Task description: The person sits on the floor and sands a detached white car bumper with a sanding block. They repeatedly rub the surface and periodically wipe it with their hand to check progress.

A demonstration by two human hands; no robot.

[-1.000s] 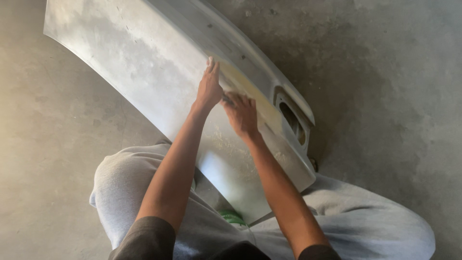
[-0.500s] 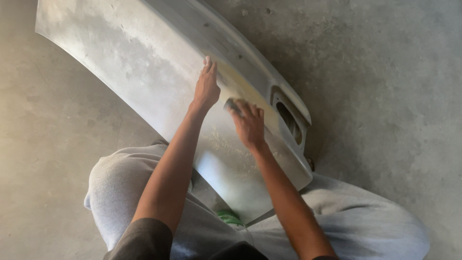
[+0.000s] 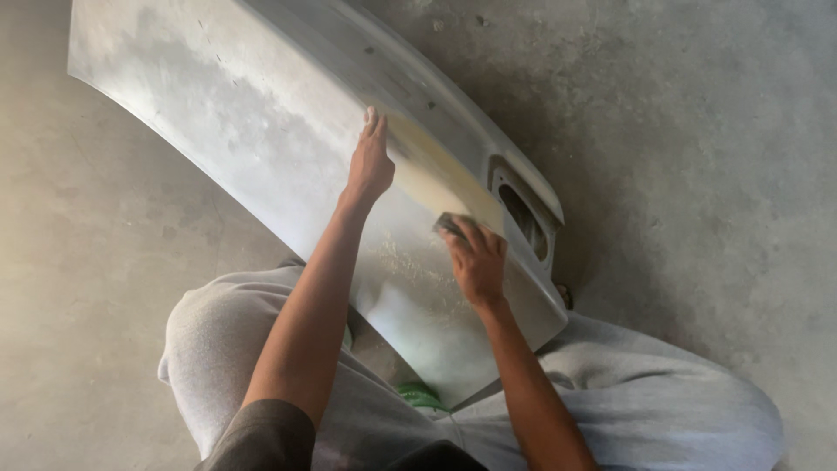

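My left hand lies flat on the panel. Its fingers are straight and close together, holding nothing, just pressing down on the grey metal. The panel is big and curved, and it rests on the floor and leans against my legs.

My right hand is lower down, nearer to me than the left one, and well apart from it. Its fingers are curled shut on a small dark pad, and the pad touches the panel. I can only see the tip of the pad poking out past my fingertips.

Between my two hands there is a yellow patch on the panel. The pad sits right at the lower edge of that patch. My left hand is just beside its upper end.

Just past my right hand, on the far side, there is a hole in the panel with a raised rim around it.

Under my right hand the panel looks white and dusty. Below the panel's bottom corner, between my legs, a bit of something green peeks out. I cannot tell what it is.
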